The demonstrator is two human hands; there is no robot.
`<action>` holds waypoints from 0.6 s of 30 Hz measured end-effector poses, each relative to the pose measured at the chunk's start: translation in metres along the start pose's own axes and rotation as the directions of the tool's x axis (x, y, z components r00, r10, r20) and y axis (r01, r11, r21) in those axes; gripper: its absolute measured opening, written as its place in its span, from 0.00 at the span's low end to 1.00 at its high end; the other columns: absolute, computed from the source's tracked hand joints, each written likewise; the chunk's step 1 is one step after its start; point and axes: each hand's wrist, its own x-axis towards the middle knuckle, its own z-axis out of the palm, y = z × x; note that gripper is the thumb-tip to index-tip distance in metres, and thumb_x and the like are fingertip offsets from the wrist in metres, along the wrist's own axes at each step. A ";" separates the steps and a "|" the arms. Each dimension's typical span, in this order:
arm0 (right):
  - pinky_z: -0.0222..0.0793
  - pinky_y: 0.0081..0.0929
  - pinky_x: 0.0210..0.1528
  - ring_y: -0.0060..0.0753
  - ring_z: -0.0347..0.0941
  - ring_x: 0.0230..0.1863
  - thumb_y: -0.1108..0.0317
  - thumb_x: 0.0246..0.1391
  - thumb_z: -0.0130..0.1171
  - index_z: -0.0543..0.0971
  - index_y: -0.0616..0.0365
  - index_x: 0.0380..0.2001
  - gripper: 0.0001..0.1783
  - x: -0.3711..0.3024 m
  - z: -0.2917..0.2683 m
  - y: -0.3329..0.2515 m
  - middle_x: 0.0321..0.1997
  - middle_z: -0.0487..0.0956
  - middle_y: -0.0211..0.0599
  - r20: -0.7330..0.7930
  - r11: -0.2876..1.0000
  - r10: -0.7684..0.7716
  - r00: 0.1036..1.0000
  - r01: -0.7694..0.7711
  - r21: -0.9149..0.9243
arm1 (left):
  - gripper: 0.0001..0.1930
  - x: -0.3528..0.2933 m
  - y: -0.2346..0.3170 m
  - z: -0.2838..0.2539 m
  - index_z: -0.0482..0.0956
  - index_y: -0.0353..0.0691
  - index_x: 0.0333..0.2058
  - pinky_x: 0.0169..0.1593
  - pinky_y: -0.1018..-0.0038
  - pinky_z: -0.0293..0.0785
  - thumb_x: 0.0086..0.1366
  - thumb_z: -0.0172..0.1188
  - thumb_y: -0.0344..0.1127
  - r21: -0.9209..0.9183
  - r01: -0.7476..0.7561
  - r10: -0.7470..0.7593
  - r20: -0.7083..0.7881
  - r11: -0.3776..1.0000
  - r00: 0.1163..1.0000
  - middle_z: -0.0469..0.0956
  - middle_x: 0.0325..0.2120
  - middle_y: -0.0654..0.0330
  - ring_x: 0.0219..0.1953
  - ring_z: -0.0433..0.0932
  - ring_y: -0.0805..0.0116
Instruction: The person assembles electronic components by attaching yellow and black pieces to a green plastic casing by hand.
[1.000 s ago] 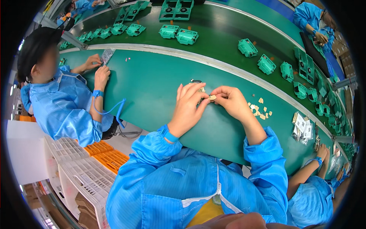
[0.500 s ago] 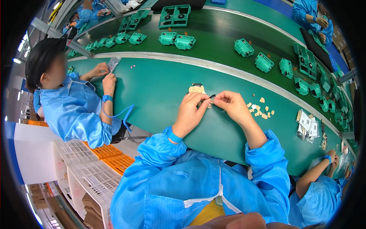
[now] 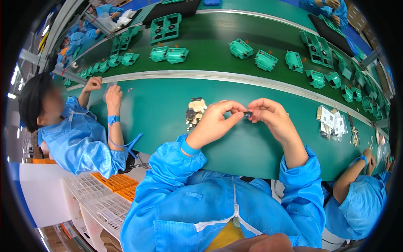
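Between my two hands, above the green worktop, is a small flat black part with faint pale marking [image 3: 248, 114]. The thumb and fingers of my left hand [image 3: 216, 122] pinch its left end. My right hand [image 3: 273, 119] grips the other end with thumb and forefinger, its remaining fingers curled. Just left of my left hand lies a pile of small cream and black pieces [image 3: 195, 111], partly covered by that hand. The worktop behind my right hand is hidden.
Clear bags with white labels [image 3: 331, 124] lie to the right, beside a strip of small dark parts [image 3: 353, 130]. Beyond a metal rail [image 3: 201, 74], green housings [image 3: 265, 61] stand on a darker green belt. A co-worker [image 3: 79, 130] sits at left, another [image 3: 357, 189] at right.
The whole view has shifted, so the pile shows more on the left. Both hands still hold the black part, now turned flatter. Loose cream pieces at right are now mostly behind my right hand.
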 end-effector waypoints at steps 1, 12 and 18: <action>0.76 0.24 0.41 0.27 0.79 0.39 0.68 0.62 0.62 0.81 0.66 0.45 0.13 -0.008 -0.009 0.001 0.41 0.84 0.38 -0.011 1.000 0.005 1.000 -0.005 -0.005 | 0.10 0.004 0.004 0.006 0.83 0.34 0.46 0.48 0.73 0.77 0.68 0.63 0.31 0.039 -0.012 0.009 0.088 0.999 0.996 0.84 0.40 0.60 0.44 0.80 0.73; 0.76 0.20 0.35 0.24 0.79 0.30 0.67 0.65 0.62 0.81 0.63 0.40 0.09 -0.041 -0.061 0.023 0.33 0.83 0.35 -0.030 0.926 0.255 0.967 -0.235 0.296 | 0.11 0.046 -0.016 0.070 0.85 0.41 0.38 0.46 0.63 0.75 0.55 0.70 0.24 0.506 -0.622 0.683 0.086 0.597 0.725 0.85 0.39 0.62 0.41 0.81 0.58; 0.74 0.20 0.39 0.23 0.78 0.34 0.69 0.64 0.62 0.83 0.63 0.39 0.08 -0.045 -0.058 0.029 0.34 0.82 0.33 -0.194 0.992 0.097 0.976 -0.079 0.099 | 0.12 0.049 -0.034 0.081 0.84 0.41 0.36 0.46 0.63 0.75 0.54 0.69 0.20 0.356 -0.577 0.616 0.005 0.735 0.788 0.85 0.41 0.61 0.44 0.80 0.58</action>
